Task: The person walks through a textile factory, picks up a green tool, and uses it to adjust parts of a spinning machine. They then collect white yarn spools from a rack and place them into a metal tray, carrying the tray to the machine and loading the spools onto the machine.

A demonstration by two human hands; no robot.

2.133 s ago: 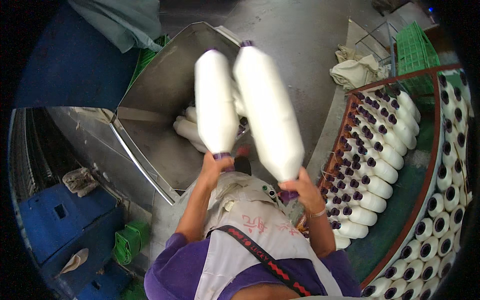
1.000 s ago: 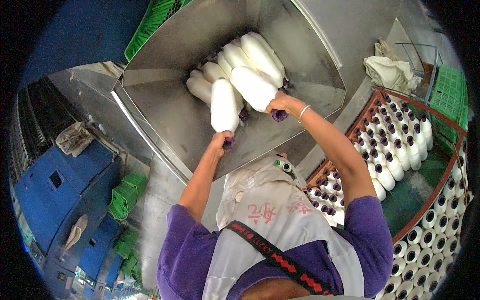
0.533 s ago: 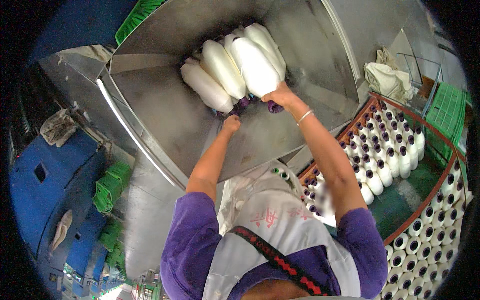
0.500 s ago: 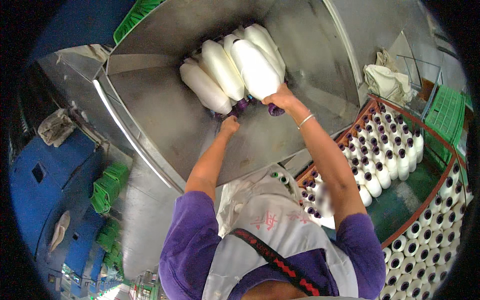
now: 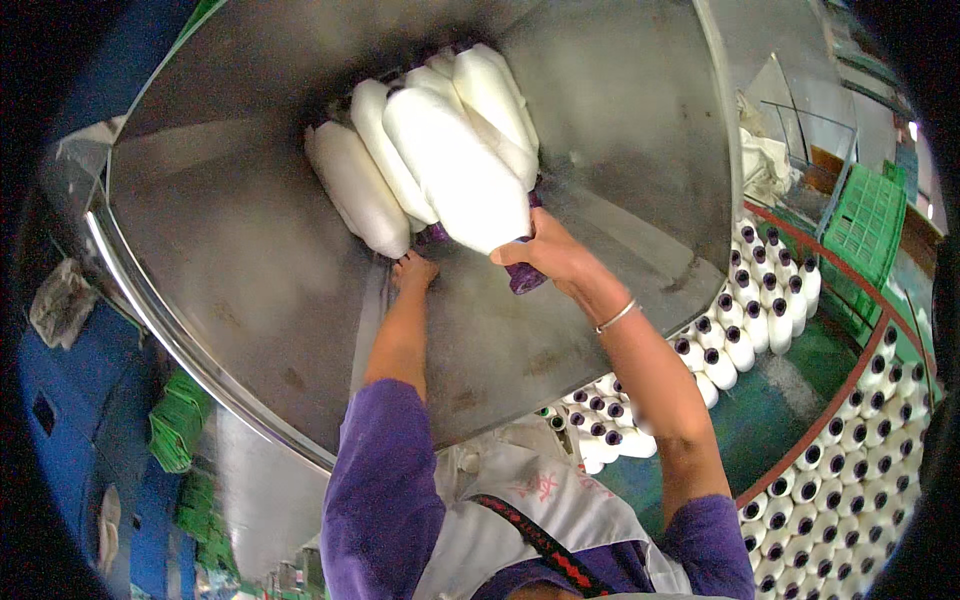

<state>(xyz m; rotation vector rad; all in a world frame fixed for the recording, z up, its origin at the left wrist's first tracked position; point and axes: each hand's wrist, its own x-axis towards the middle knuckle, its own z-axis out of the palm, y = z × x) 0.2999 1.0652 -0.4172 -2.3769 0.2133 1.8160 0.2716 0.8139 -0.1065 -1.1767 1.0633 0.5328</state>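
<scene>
in the grey metal bin point(image 5: 250, 330), a tapered white yarn bobbin point(image 5: 455, 165), slanting toward the bin's far left, is gripped by the nearer right hand point(image 5: 545, 250); whether the left hand point(image 5: 414, 271) grips cannot be told.

The near tip of the leftmost white bobbin point(image 5: 360, 190) is obscured at the left hand point(image 5: 414, 270); grip cannot be determined. The right forearm point(image 5: 645, 375) hides part of the red-framed rack point(image 5: 750, 440). The metal bin point(image 5: 620, 100) is cut off at the far side.
</scene>
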